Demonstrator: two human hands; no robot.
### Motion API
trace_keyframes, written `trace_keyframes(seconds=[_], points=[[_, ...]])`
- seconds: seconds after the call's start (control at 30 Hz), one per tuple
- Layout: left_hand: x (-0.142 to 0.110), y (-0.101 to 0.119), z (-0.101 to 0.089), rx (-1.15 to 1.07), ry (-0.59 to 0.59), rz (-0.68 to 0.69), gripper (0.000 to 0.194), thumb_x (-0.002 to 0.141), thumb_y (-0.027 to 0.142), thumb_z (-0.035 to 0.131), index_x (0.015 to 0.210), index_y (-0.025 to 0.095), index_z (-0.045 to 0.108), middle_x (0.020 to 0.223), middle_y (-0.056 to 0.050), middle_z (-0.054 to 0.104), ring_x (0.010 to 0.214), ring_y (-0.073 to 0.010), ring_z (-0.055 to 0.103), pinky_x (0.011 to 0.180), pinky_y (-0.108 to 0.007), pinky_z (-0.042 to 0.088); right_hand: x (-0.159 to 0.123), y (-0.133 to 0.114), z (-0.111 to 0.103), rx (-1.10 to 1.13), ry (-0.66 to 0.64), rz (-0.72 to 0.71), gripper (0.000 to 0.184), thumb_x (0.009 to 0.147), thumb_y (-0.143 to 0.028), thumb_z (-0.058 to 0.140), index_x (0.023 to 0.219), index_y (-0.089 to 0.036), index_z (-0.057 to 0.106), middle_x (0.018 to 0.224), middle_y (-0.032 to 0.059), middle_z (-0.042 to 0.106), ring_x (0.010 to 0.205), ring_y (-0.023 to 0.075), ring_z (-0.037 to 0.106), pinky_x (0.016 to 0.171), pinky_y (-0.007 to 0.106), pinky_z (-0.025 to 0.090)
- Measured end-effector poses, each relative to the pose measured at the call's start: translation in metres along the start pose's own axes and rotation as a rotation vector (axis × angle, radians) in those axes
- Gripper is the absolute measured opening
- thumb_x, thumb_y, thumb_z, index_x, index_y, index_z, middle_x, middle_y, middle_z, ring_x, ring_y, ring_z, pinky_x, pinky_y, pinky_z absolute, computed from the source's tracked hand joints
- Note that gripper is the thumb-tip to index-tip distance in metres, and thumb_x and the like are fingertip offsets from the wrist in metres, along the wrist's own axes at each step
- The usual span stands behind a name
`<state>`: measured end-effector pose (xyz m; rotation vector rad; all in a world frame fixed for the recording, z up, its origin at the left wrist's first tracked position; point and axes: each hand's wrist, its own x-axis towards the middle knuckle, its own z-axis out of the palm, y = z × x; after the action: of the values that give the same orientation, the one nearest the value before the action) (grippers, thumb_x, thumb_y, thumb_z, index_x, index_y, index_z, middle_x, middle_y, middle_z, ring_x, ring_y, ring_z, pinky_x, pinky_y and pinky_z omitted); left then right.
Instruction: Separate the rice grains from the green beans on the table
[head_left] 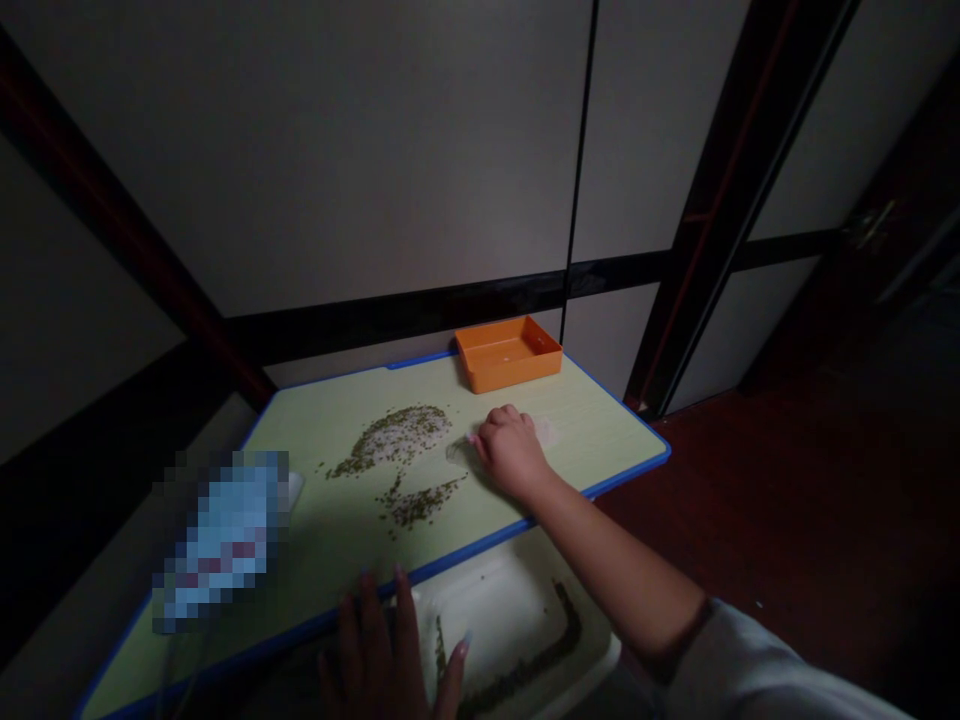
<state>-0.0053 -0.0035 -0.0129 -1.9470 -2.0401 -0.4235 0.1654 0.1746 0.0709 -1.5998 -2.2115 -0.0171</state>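
Observation:
My right hand [510, 448] rests on the pale green tabletop [330, 540], fingers curled and closed beside a small patch of white grains [459, 451]. Left of it lie a mixed heap of green beans and white grains [396, 436] and a smaller strip of green beans [420, 503]. My left hand [390, 645] grips the rim of a white tray [502, 610] held below the table's front edge. A line of green beans [536, 655] lies along the tray's inner wall.
An orange tray [508, 352] stands empty at the table's far edge. A blurred-out blue object [225, 535] lies on the left of the table. White wall panels with dark frames rise behind. Dark red floor [787, 500] spreads to the right.

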Motion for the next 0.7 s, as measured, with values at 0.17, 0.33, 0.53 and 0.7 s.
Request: trace_keyframes(seconds=[0.17, 0.33, 0.53, 0.7], points=[[0.0, 0.001, 0.0, -0.007, 0.028, 0.011, 0.065, 0.087, 0.041, 0.038, 0.142, 0.005, 0.038, 0.156, -0.026, 0.021, 0.148, -0.0386, 0.01, 0.109, -0.065, 0.026, -0.001, -0.01, 0.003, 0.04, -0.038, -0.094, 0.032, 0.099, -0.036, 0.044, 0.093, -0.015, 0.069, 0.102, 0.0116, 0.062, 0.103, 0.0249, 0.047, 0.083, 0.038, 0.034], [0.0, 0.0, 0.0, -0.021, 0.022, 0.014, 0.066, 0.088, 0.042, 0.039, 0.143, 0.007, 0.037, 0.157, -0.026, 0.021, 0.148, -0.0385, 0.011, 0.109, -0.064, 0.028, -0.002, -0.008, 0.005, 0.093, -0.085, -0.141, 0.031, 0.099, -0.036, 0.043, 0.095, -0.017, 0.068, 0.103, 0.0107, 0.061, 0.104, 0.0234, 0.045, 0.085, 0.038, 0.032], [-0.002, -0.002, 0.003, -0.028, 0.041, 0.024, 0.068, 0.087, 0.043, 0.039, 0.144, 0.007, 0.034, 0.157, -0.025, 0.02, 0.149, -0.038, 0.009, 0.11, -0.064, 0.026, -0.003, 0.0, 0.003, 0.128, -0.121, -0.163, 0.029, 0.099, -0.035, 0.043, 0.097, -0.018, 0.067, 0.109, 0.0104, 0.06, 0.107, 0.0238, 0.042, 0.086, 0.039, 0.03], [-0.001, -0.002, 0.0, -0.026, 0.041, 0.037, 0.067, 0.087, 0.042, 0.04, 0.144, 0.006, 0.034, 0.156, -0.026, 0.021, 0.148, -0.039, 0.01, 0.109, -0.065, 0.027, -0.004, 0.005, 0.001, 0.176, -0.128, -0.187, 0.029, 0.099, -0.035, 0.044, 0.095, -0.018, 0.067, 0.107, 0.0092, 0.061, 0.106, 0.0233, 0.041, 0.085, 0.039, 0.029]])
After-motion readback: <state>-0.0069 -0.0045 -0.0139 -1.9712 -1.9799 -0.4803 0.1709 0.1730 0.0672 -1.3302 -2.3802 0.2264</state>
